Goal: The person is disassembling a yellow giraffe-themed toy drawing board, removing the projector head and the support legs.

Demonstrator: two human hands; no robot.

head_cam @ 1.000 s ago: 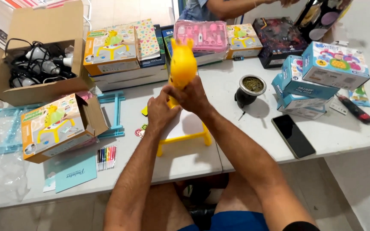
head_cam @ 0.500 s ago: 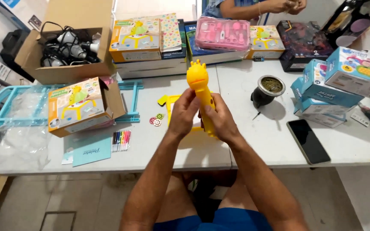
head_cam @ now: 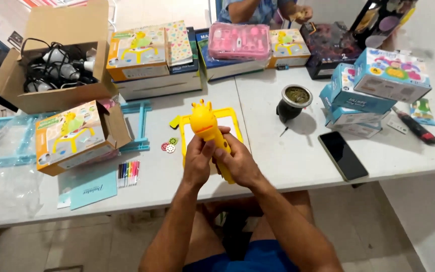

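Both forearms rise from 6 o'clock and converge at frame centre, elbows bent, wrists close together above the near edge of the white table [head_cam: 288, 166].

The left hand [head_cam: 198, 162] has its fingers curled closed around the left side of the yellow giraffe-shaped toy [head_cam: 207, 125], thumb pointing up along the body. The right hand [head_cam: 240, 163] wraps the toy's lower shaft from the right, fingers closed on it, knuckles toward the camera. The two hands touch one another around the shaft.

The toy is tilted, its head toward 11 o'clock and its lower end toward 5 o'clock, held over a yellow-framed drawing board [head_cam: 230, 121] lying flat on the table.

Surroundings: small round discs [head_cam: 168, 146] just left of the board at 9 o'clock; a set of coloured markers [head_cam: 128, 173] further left at 8 o'clock; an open orange toy box [head_cam: 74, 137] beyond them. A dark round cup [head_cam: 294, 102] stands at 2 o'clock, and a black phone [head_cam: 343, 155] lies at 3 o'clock. Another person's hand [head_cam: 305, 12] shows at 12 o'clock, across the table.
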